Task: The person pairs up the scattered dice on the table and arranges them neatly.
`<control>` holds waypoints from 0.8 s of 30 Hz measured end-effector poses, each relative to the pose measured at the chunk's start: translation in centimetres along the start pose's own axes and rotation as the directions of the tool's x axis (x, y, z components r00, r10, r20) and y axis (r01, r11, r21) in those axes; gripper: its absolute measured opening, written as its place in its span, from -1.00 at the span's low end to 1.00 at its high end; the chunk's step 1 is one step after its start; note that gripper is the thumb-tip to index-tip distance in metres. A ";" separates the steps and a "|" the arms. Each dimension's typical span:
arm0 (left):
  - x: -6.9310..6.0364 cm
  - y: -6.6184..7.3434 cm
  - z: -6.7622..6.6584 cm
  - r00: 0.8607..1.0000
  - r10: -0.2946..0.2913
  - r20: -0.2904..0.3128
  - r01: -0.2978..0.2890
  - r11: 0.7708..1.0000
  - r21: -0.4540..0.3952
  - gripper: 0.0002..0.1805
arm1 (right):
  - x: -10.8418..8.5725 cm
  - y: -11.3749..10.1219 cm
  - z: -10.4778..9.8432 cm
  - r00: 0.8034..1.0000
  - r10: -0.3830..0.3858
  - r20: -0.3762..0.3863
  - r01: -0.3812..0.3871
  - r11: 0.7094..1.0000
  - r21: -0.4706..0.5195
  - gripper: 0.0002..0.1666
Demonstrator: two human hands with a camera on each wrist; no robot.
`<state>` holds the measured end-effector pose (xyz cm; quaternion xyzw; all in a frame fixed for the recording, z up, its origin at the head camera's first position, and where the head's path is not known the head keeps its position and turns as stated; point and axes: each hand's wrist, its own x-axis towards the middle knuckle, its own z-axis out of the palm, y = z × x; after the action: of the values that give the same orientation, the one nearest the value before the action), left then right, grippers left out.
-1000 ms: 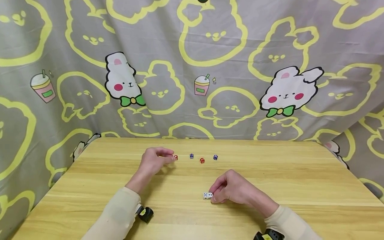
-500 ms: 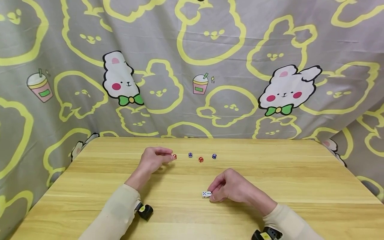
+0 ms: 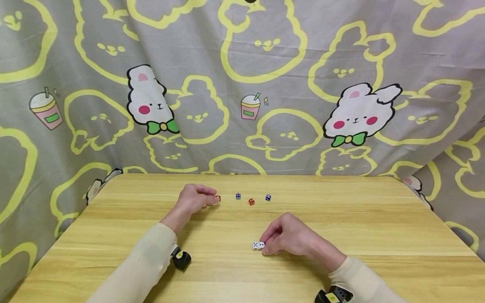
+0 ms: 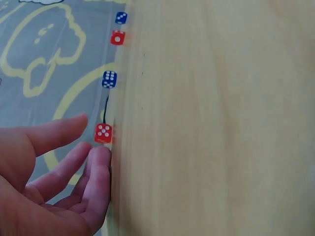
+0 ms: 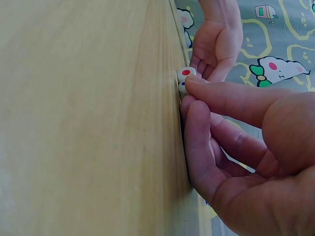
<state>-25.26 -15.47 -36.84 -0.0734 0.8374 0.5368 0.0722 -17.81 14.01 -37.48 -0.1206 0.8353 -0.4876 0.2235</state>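
My left hand (image 3: pixel 194 199) is at the leftmost red die (image 3: pixel 218 199), partly covering it in the head view. In the left wrist view that red die (image 4: pixel 103 132) shows five white pips, just beyond the parted thumb and fingers. Nearer the front, my right hand (image 3: pixel 289 236) pinches a white die (image 3: pixel 262 245) between thumb and fingers. A second white die (image 3: pixel 255 245) sits against its left side. From the right wrist, a white die (image 5: pixel 186 73) with a red pip shows past the thumb; the pinched one is mostly hidden.
Right of the left hand, a blue die (image 3: pixel 238 196), another red die (image 3: pixel 251 202) and another blue die (image 3: pixel 268 197) lie spaced apart on the wooden table (image 3: pixel 212 277). A grey patterned curtain (image 3: pixel 212 59) hangs behind the table's far edge.
My left hand has edged slightly right, covering more of the leftmost red die. The right hand and the white dice keep their place; the head view has shifted a little.
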 end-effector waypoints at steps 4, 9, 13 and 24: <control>0.2 0.0 -0.2 1.000 -0.002 0.019 0.002 1.000 0.029 -0.68 | 0.0 0.0 0.0 1.000 0.004 0.002 -0.004 1.000 0.008 -0.79; 0.5 0.1 -0.3 1.000 -0.005 0.031 0.003 0.997 0.077 -0.69 | 0.0 -0.1 0.0 1.000 0.007 0.001 -0.007 1.000 0.014 -0.79; 0.6 0.2 -0.2 0.999 -0.013 0.032 0.009 0.995 0.099 -0.70 | -0.1 -0.2 0.0 1.000 0.006 -0.001 -0.006 1.000 0.008 -0.79; 0.8 0.5 0.2 1.000 -0.020 0.008 0.018 0.990 0.140 -0.77 | -0.1 -0.2 0.0 1.000 0.008 0.000 -0.008 1.000 0.006 -0.80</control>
<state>-26.16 -15.14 -36.68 -0.0736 0.8720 0.4762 0.0862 -17.71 13.92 -37.29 -0.1167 0.8344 -0.4891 0.2258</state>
